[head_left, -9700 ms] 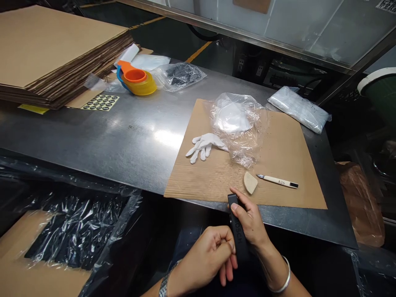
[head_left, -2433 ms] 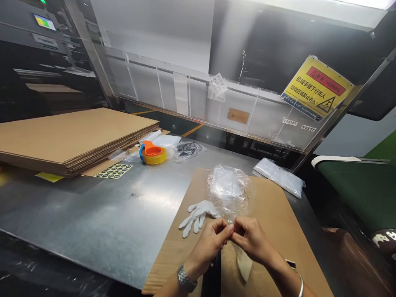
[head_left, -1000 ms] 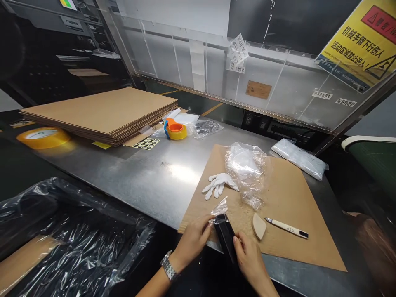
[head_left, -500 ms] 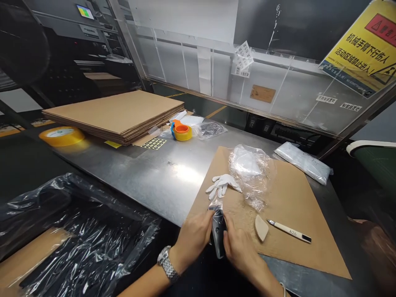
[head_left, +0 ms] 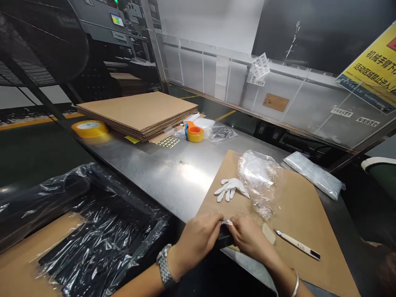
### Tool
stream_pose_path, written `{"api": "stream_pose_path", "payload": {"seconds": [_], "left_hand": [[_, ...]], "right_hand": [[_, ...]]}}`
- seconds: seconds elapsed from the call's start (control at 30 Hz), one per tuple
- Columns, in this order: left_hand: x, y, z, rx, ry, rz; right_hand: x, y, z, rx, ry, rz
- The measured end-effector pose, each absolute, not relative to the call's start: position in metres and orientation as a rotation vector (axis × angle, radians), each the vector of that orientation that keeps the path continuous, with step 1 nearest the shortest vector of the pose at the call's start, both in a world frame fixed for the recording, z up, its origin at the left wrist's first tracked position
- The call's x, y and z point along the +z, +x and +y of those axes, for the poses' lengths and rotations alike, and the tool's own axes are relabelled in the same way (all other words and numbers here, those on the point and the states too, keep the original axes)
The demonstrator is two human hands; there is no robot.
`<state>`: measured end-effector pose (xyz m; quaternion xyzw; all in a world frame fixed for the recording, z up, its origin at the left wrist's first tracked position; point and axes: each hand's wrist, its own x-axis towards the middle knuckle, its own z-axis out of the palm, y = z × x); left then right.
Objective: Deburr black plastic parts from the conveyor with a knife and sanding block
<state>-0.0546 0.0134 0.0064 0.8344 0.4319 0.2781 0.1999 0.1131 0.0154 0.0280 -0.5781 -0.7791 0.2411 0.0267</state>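
Note:
My left hand (head_left: 199, 235), with a metal watch at its wrist, is closed with thumb and fingers together. Facing it, my right hand (head_left: 251, 237) is pinched shut as well. Between the two fingertips shows a shiny bit of clear plastic wrapping (head_left: 227, 222). Under it is a black part (head_left: 225, 238), mostly hidden by the hands. A tan wedge-shaped block (head_left: 268, 234) lies partly behind my right hand, and a white craft knife (head_left: 297, 244) marked A26 lies to the right. Just beyond the hands rests a white glove (head_left: 232, 189).
A cardboard sheet (head_left: 305, 214) lies on the metal table (head_left: 148, 165), with crumpled clear bags (head_left: 258, 177) on it. Stacked cardboard (head_left: 139, 109), a yellow tape roll (head_left: 89, 128) and a tape dispenser (head_left: 194, 133) are farther back. A box lined with black plastic (head_left: 102, 239) stands at left.
The hands have drawn together at the top of the black part, which was upright and more visible before. Both now pinch the clear plastic. The camera view has shifted left.

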Motion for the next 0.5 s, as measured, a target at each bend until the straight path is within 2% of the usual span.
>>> {"api": "stream_pose_path", "payload": {"seconds": [0.13,0.2,0.27,0.4,0.5], "left_hand": [[0.034,-0.069,0.032,0.683,2.151,1.246],[0.043,-0.077,0.039,0.712,2.111,1.250],[0.044,-0.085,0.043,0.855,1.832,1.225],[0.018,-0.095,0.036,1.308,0.709,1.117],[-0.009,-0.093,0.016,1.223,0.499,1.091]], "right_hand": [[0.058,0.118,0.042,0.795,-1.619,-2.555],[0.068,0.115,0.052,0.913,-1.480,-2.586],[0.072,0.110,0.058,1.109,-1.376,-2.406],[0.064,0.090,0.062,1.444,-1.237,-1.758],[0.051,0.067,0.054,1.425,-1.130,-1.710]]}}
